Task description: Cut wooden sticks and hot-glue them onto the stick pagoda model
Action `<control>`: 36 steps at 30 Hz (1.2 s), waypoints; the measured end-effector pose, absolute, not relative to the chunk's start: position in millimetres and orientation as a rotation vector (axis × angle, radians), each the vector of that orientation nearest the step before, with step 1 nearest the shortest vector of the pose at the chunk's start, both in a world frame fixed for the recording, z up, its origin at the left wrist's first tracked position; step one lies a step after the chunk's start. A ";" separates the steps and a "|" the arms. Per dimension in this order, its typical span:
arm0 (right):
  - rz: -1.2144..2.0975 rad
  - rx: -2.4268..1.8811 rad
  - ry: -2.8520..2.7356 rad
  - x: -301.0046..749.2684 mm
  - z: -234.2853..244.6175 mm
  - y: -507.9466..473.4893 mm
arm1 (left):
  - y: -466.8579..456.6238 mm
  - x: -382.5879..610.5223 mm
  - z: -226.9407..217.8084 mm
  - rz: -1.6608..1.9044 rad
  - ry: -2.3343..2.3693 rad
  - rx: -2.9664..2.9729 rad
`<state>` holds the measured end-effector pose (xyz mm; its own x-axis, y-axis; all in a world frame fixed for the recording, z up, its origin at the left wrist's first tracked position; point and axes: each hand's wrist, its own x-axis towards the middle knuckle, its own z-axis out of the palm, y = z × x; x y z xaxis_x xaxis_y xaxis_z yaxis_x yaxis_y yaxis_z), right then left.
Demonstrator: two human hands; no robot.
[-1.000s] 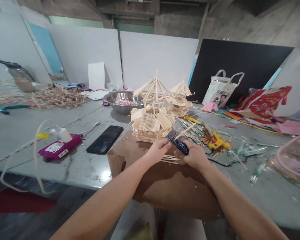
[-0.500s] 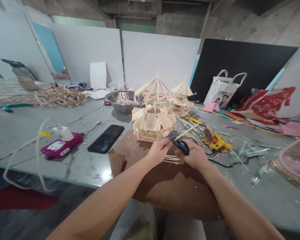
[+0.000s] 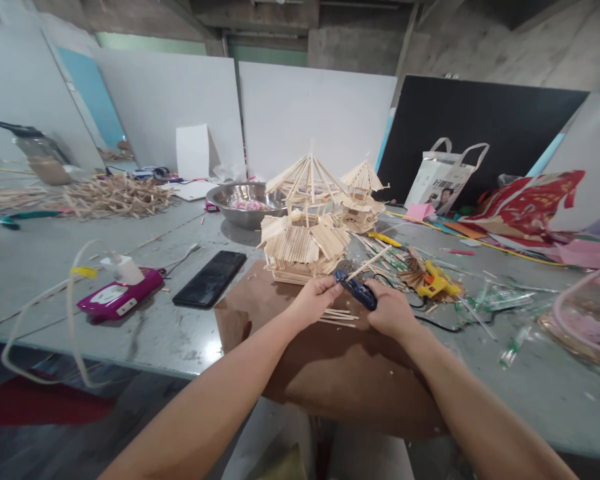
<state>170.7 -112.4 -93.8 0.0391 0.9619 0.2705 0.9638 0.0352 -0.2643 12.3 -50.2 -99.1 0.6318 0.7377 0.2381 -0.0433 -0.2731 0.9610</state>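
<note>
Before the stick pavilion [image 3: 305, 245], a left hand [image 3: 313, 303] pinches a wooden stick [image 3: 373, 261]; the right hand [image 3: 393, 310] grips blue pliers [image 3: 364, 294], seemingly trimming; the cut needs steadiness.

The right hand [image 3: 394, 313] covers much of the handles of the blue hand tool [image 3: 364, 294], and the fingers of the left hand [image 3: 310, 305] hide its tip, so whether they pinch the pale stick [image 3: 373, 261] there cannot be told. The left hand also hides the near ends of the loose sticks [image 3: 341, 319], while the stick model [image 3: 305, 243] blocks the right side of the steel bowl [image 3: 245, 215]. Small print on the white bag [image 3: 433, 179] is illegible, and the right edge cuts off the pink hoop [image 3: 560, 312].
</note>
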 end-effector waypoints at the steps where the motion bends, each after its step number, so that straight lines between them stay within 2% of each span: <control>1: -0.011 -1.954 -1.943 170.4 -93.7 -112.5 | -50.9 12.9 -98.5 0.871 0.589 1.732; 6: -0.030 -1.901 -1.924 173.1 -95.9 -109.1 | -52.1 14.9 -99.5 1.014 0.635 1.979; 13: 0.116 -1.819 -1.935 178.5 -95.2 -105.8 | -49.8 14.8 -106.5 0.967 0.773 2.150; 18: 0.171 -1.729 -1.938 178.4 -93.6 -105.8 | -50.3 15.2 -106.0 0.954 0.832 2.148; 24: 0.205 -1.598 -2.025 185.2 -97.3 -102.5 | -51.9 17.3 -104.3 0.944 0.633 1.978; 31: -0.036 -1.674 -2.047 187.6 -98.1 -102.6 | -52.4 16.1 -105.2 0.975 0.704 2.068; 36: 0.123 -1.545 -2.186 189.0 -95.1 -105.6 | -56.3 13.6 -104.1 1.003 0.680 2.167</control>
<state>189.0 -105.6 -95.1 -0.2654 0.9119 0.3130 0.8710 0.3660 -0.3277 13.6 -56.3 -104.1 0.5733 0.6755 0.4637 0.1805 -0.6562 0.7327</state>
